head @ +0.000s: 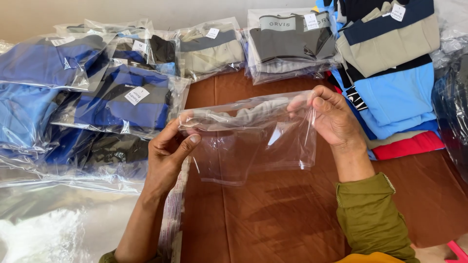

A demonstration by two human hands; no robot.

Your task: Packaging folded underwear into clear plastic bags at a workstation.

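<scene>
**Clear bag held up between two hands over brown cloth**

Brown cloth (pixel 292 214) spread across the whole work surface, bare from centre down to 5 o'clock. Heap of bagged blue clothes (pixel 73 97) filling 9 to 11 o'clock, each bag with a small white label, overlapping one another. Stack of unbagged folded clothes (pixel 390 73) at 1 to 2 o'clock: tan, navy, light blue, with a red piece at the bottom edge. Two bagged grey and tan packs (pixel 292 44) at 12 o'clock, lying side by side. Loose sheet of clear plastic (pixel 58 219) at 7 to 8 o'clock, crumpled and shiny.

Clear bag (pixel 253 136) at centre, lifted off the cloth, stretched flat between both hands, open end up, with the edge of a grey folded piece (pixel 253 109) showing along its top, around 12 o'clock of the bag. Lower half of the bag see-through and hanging free.

Left hand (pixel 168 156) at 9 o'clock of the bag, thumb and fingers pinched closed on the bag's upper left corner. Right hand (pixel 334 119) at 3 o'clock of the bag, green sleeve (pixel 370 214) below it, fingers curled and clamped on the upper right corner. Strip of more bags (pixel 173 219) lying beside the left forearm at 6 to 7 o'clock.
</scene>
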